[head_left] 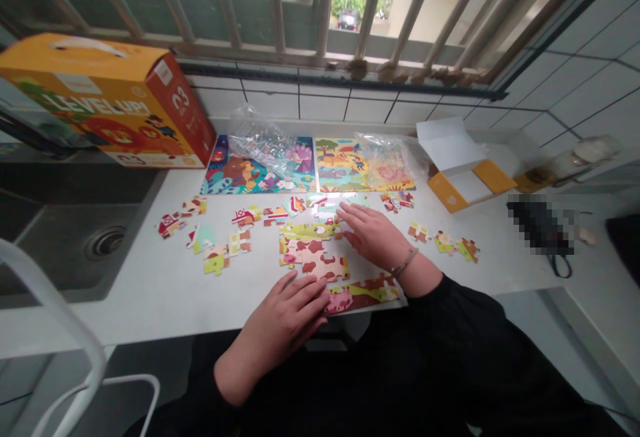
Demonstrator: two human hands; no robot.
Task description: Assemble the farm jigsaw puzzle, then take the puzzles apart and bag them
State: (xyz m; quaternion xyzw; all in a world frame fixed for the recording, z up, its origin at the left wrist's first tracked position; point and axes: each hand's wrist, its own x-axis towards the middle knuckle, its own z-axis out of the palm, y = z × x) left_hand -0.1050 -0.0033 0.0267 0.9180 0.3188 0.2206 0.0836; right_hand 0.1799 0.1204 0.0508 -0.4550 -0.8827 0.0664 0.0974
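A partly joined jigsaw puzzle point(327, 265) with a brown-spotted cow lies on the white counter in front of me. My left hand point(285, 313) rests at its lower left, fingers stretched out, the fingertips by the strip with the pink pig point(340, 299). Above the puzzle's upper right side is my right hand point(375, 235), its fingers extended near the light green row point(310, 231); what lies under its fingertips is hidden. Loose puzzle pieces point(215, 260) with farm pictures lie to the left, and more pieces point(445, 242) to the right.
Two picture sheets point(260, 180) with clear plastic bags point(260, 137) lie along the back. An orange "LEVEL UP!" box point(110, 103) stands back left beside a dark sink point(65, 223). At right are an opened small yellow box point(470, 183) and a blurred-out dark object point(540, 223).
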